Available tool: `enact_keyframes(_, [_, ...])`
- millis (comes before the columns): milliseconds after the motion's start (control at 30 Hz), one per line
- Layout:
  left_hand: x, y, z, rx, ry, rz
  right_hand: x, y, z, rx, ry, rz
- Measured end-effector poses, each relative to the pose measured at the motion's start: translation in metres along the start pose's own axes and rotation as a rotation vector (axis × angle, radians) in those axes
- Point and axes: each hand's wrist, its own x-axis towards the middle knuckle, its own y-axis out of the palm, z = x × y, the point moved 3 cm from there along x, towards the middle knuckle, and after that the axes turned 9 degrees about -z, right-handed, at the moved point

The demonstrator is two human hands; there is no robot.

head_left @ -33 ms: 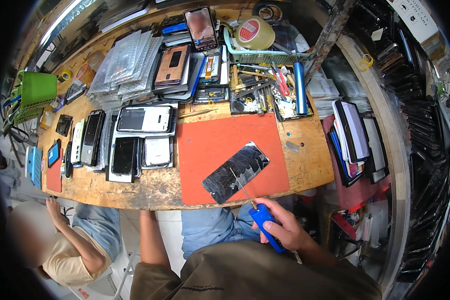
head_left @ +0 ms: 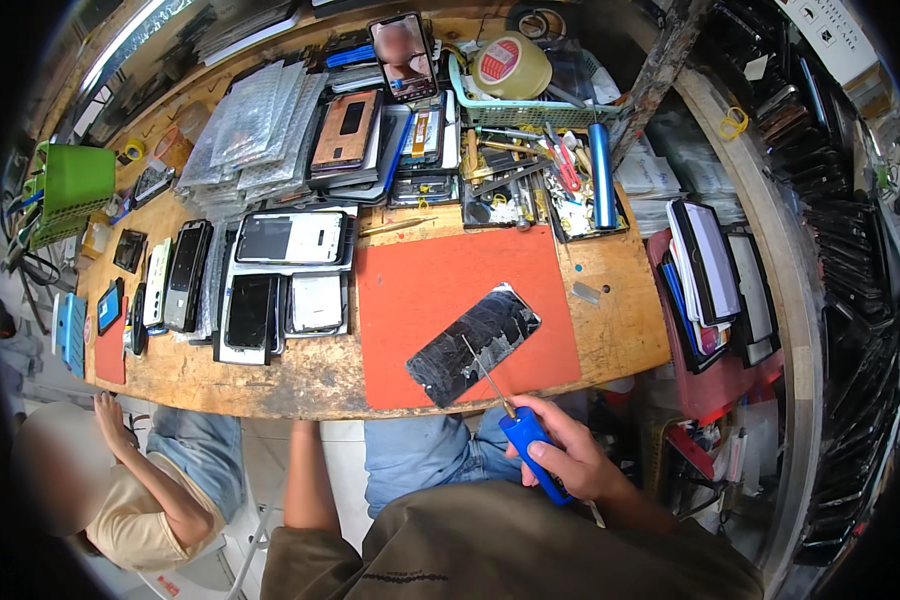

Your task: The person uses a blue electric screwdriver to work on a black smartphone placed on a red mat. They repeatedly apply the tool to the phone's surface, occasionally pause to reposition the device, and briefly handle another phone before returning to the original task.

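My right hand (head_left: 570, 450) is closed round the blue handle of a hand tool (head_left: 526, 440) with a long thin metal rod. The rod's tip lies over the middle of a dark phone-sized panel (head_left: 460, 355); I cannot tell whether it touches. The panel's surface looks crazed and torn, with paler patches along the lower side and a bare light corner at the top right. It lies slantwise on an orange-red mat (head_left: 400, 275). Of my left arm only the forearm (head_left: 311, 480) shows, reaching under the table's front edge, and the hand is hidden.
Left of the mat are stacked phones (head_left: 290, 238) and bubble-wrap sleeves (head_left: 245, 125). Behind it stand a propped phone (head_left: 405, 60), a tool tray (head_left: 505, 175) and a green basket (head_left: 540, 115) with a tape roll. A person (head_left: 165, 500) sits at the left.
The seated person's hand has shifted slightly. My right hand, the tool and the panel stay as they were on the mat.
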Motion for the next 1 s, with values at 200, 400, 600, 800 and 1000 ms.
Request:
enact_keyframes(200, [-0.160, 0.084, 0.022, 0.436, 0.019, 0.949, 0.002, -0.001, 0.003, 0.043, -0.035, 0.103])
enact_keyframes(400, [-0.187, 0.079, -0.036, -0.014, 0.414, 0.631, 0.005, 0.011, 0.014, -0.059, -0.117, 0.295])
enact_keyframes(600, [-0.162, 0.075, -0.058, -0.270, 0.677, 0.496, -0.001, 0.023, 0.010, -0.082, -0.054, 0.396])
enact_keyframes(800, [-0.145, 0.043, -0.088, -0.337, 0.906, 0.348, -0.010, 0.001, -0.004, 0.099, 0.128, 0.202])
enact_keyframes(1000, [-0.168, 0.094, -0.071, 0.709, 1.234, 0.184, -0.005, -0.008, -0.020, 0.272, 0.287, 0.115])
